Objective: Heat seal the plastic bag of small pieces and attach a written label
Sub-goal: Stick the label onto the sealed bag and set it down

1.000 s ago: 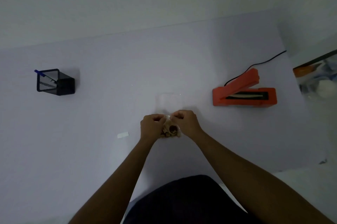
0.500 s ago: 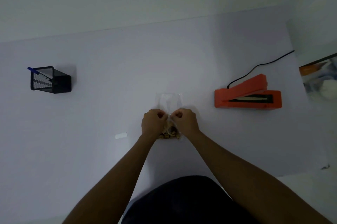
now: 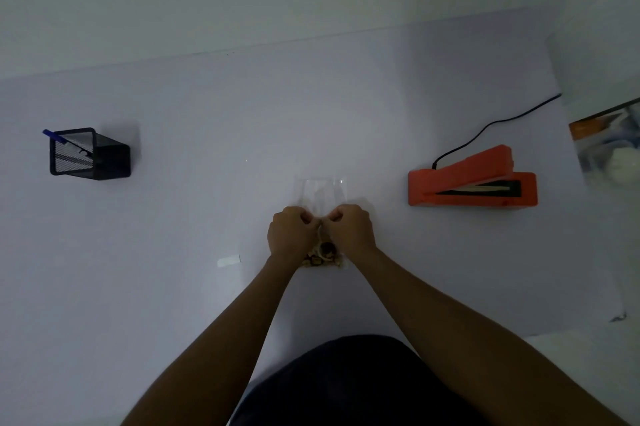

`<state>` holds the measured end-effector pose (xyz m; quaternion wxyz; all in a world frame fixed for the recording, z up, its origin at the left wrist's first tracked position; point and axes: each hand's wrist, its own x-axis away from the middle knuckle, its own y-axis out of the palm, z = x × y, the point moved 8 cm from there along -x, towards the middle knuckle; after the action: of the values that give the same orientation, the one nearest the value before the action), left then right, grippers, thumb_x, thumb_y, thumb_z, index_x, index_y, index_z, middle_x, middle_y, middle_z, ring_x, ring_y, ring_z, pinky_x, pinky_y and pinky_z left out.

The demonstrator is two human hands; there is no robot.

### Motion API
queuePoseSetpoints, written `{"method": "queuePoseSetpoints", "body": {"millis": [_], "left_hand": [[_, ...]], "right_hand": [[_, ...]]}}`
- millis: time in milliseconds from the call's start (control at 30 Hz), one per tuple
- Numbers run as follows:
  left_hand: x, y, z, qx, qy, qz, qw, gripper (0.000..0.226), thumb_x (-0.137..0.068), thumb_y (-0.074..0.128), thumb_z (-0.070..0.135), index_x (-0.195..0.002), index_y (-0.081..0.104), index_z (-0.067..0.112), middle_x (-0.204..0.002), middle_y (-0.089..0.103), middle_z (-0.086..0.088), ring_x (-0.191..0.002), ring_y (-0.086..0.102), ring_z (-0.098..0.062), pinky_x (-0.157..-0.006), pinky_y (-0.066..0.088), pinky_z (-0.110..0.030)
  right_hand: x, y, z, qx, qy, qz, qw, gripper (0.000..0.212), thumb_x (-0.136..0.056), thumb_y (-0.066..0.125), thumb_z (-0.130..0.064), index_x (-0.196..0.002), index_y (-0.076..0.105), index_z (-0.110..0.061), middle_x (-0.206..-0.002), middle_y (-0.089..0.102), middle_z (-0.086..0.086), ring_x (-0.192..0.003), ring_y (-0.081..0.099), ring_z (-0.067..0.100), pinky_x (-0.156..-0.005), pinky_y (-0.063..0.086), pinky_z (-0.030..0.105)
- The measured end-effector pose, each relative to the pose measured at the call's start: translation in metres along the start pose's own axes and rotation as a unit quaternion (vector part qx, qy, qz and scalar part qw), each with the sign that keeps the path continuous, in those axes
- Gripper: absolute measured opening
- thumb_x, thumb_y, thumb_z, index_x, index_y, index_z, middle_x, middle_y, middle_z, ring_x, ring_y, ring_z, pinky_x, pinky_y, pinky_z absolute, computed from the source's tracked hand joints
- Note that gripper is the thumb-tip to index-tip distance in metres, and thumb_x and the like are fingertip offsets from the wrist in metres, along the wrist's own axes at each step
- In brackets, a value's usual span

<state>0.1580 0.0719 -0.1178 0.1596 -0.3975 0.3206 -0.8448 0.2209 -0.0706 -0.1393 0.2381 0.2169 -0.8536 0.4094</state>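
A clear plastic bag (image 3: pixel 320 195) lies on the white table in front of me, its empty upper part stretching away from my hands. Small brown and cream pieces (image 3: pixel 323 254) sit bunched at its near end, partly hidden between my wrists. My left hand (image 3: pixel 291 235) and my right hand (image 3: pixel 351 231) both pinch the bag side by side at its middle, fingers curled. A small white label strip (image 3: pixel 228 261) lies flat to the left of my left hand. The orange heat sealer (image 3: pixel 472 179) stands at the right with its lid raised.
A black mesh pen holder (image 3: pixel 90 153) with a blue pen (image 3: pixel 52 135) sits at the far left. The sealer's black cord (image 3: pixel 495 124) runs back right off the table. A box with clutter (image 3: pixel 609 145) lies beyond the table's right edge.
My hands have stayed on the bag with the fingers drawn in a little tighter. The bag's clear upper part now shows more plainly beyond them. The view shifted slightly.
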Motion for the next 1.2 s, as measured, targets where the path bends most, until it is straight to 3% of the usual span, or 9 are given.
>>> {"method": "queuePoseSetpoints", "body": {"millis": [100,333,500,733,833,900,1000,1067,1200], "left_hand": [[0.000,0.001,0.000,-0.010,-0.002,-0.001,1.000,0.020,-0.083,0.070,0.028,-0.067,0.071,0.015,-0.059,0.068,0.002,-0.054,0.065,-0.013,-0.054,0.056,-0.028],[-0.002,0.001,0.001,-0.027,-0.003,0.005,1.000,0.021,-0.080,0.071,0.030,-0.062,0.064,0.022,-0.058,0.063,0.007,-0.053,0.061,-0.009,-0.047,0.042,-0.019],[-0.009,-0.006,-0.011,-0.043,-0.026,0.011,0.999,0.026,-0.075,0.077,0.045,-0.070,0.066,0.022,-0.063,0.064,0.008,-0.059,0.062,-0.011,-0.050,0.042,-0.021],[-0.019,-0.010,-0.023,-0.052,-0.010,-0.003,0.999,0.025,-0.081,0.075,0.044,-0.073,0.070,0.021,-0.066,0.067,0.007,-0.064,0.065,-0.011,-0.055,0.045,-0.023],[-0.018,-0.008,-0.020,-0.075,0.010,0.000,0.997,0.023,-0.086,0.066,0.038,-0.074,0.067,0.019,-0.068,0.066,0.005,-0.069,0.067,-0.018,-0.060,0.046,-0.025],[-0.016,-0.008,-0.018,-0.091,0.017,0.012,0.996,0.032,-0.086,0.062,0.049,-0.074,0.064,0.020,-0.067,0.064,0.005,-0.067,0.065,-0.017,-0.059,0.046,-0.026],[-0.012,-0.008,-0.011,-0.125,0.035,0.033,0.991,0.047,-0.082,0.061,0.066,-0.074,0.058,0.020,-0.068,0.061,0.006,-0.063,0.059,-0.014,-0.055,0.043,-0.028],[-0.012,-0.007,-0.009,-0.131,0.040,0.034,0.990,0.045,-0.081,0.066,0.062,-0.076,0.058,0.019,-0.072,0.061,0.004,-0.065,0.059,-0.016,-0.055,0.040,-0.028],[-0.014,-0.006,-0.009,-0.128,0.054,0.014,0.990,0.032,-0.085,0.070,0.049,-0.076,0.057,0.020,-0.077,0.063,0.003,-0.069,0.061,-0.018,-0.060,0.042,-0.028]], "right_hand": [[0.000,0.000,0.000,-0.004,0.007,0.000,1.000,0.026,-0.081,0.072,-0.022,-0.065,0.065,-0.002,-0.063,0.069,0.011,-0.053,0.062,0.019,-0.051,0.051,0.032],[-0.002,-0.001,-0.001,0.011,0.024,0.001,1.000,0.023,-0.076,0.074,-0.029,-0.060,0.063,-0.018,-0.066,0.070,0.000,-0.066,0.069,0.020,-0.060,0.059,0.034],[-0.003,-0.006,0.006,0.005,0.037,0.016,0.999,0.031,-0.073,0.080,-0.043,-0.067,0.056,-0.024,-0.073,0.065,-0.003,-0.069,0.065,0.018,-0.063,0.056,0.035],[0.000,-0.015,0.019,-0.035,0.020,0.041,0.998,0.020,-0.082,0.079,-0.026,-0.079,0.062,-0.015,-0.069,0.060,-0.008,-0.063,0.058,0.009,-0.060,0.049,0.027],[0.003,-0.014,0.019,-0.056,0.013,0.050,0.997,0.011,-0.086,0.072,-0.019,-0.085,0.062,-0.014,-0.070,0.060,-0.007,-0.066,0.061,0.014,-0.062,0.051,0.028],[0.008,-0.014,0.015,-0.057,0.017,0.057,0.997,0.017,-0.086,0.071,-0.027,-0.088,0.060,-0.014,-0.073,0.062,-0.005,-0.069,0.063,0.018,-0.062,0.053,0.030],[0.013,-0.011,0.005,-0.023,0.022,0.060,0.998,0.038,-0.083,0.073,-0.048,-0.092,0.055,-0.016,-0.074,0.057,-0.007,-0.064,0.056,0.013,-0.051,0.039,0.025],[0.014,-0.009,0.002,0.004,0.022,0.065,0.998,0.039,-0.083,0.073,-0.049,-0.093,0.053,-0.018,-0.076,0.054,-0.008,-0.064,0.050,0.011,-0.051,0.032,0.024],[0.010,-0.004,0.007,-0.001,0.016,0.068,0.998,0.031,-0.085,0.073,-0.042,-0.090,0.050,-0.020,-0.080,0.059,-0.004,-0.072,0.057,0.017,-0.060,0.040,0.030]]}}
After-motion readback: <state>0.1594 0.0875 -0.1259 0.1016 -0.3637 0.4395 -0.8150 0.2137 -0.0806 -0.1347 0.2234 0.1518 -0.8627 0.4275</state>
